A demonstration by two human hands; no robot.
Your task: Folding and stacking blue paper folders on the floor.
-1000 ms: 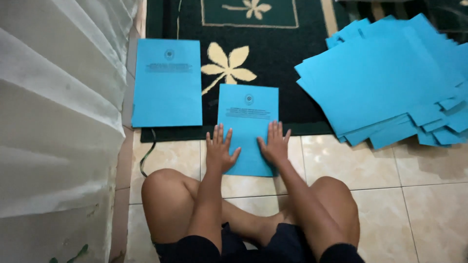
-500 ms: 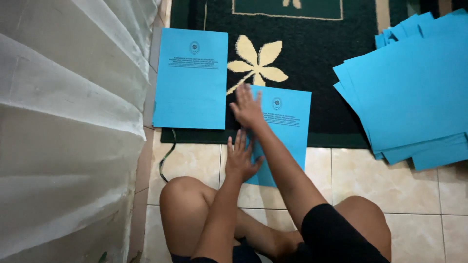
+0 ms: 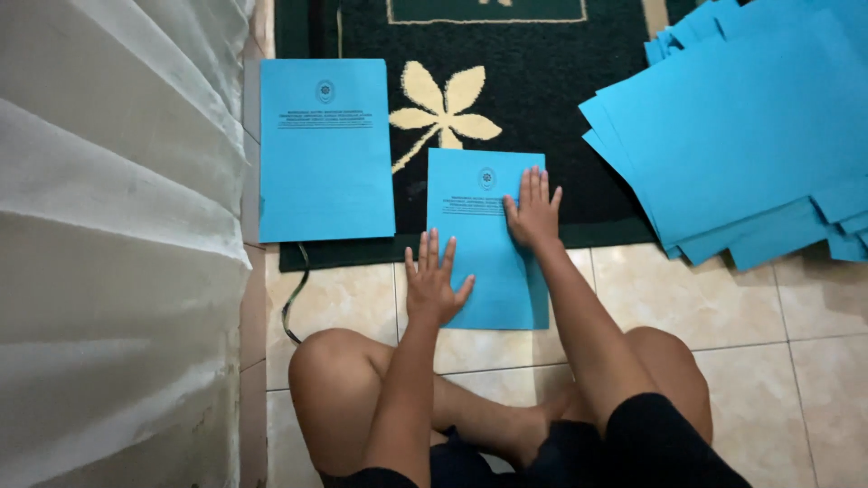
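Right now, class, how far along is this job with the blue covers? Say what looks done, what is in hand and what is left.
Done: one blue printed cover lies flat, set aside on the dark rug. In hand: the left hand and right hand press flat on a second blue cover lying half on the rug, half on the tiled floor. Left: a fanned heap of blue sheets at the right, untouched.

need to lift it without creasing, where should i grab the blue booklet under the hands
Probably the near short edge of the blue booklet, from the person's side. That end lies on smooth tile, the far end on rug. The left hand is nearest; the right hand presses the right edge flat.
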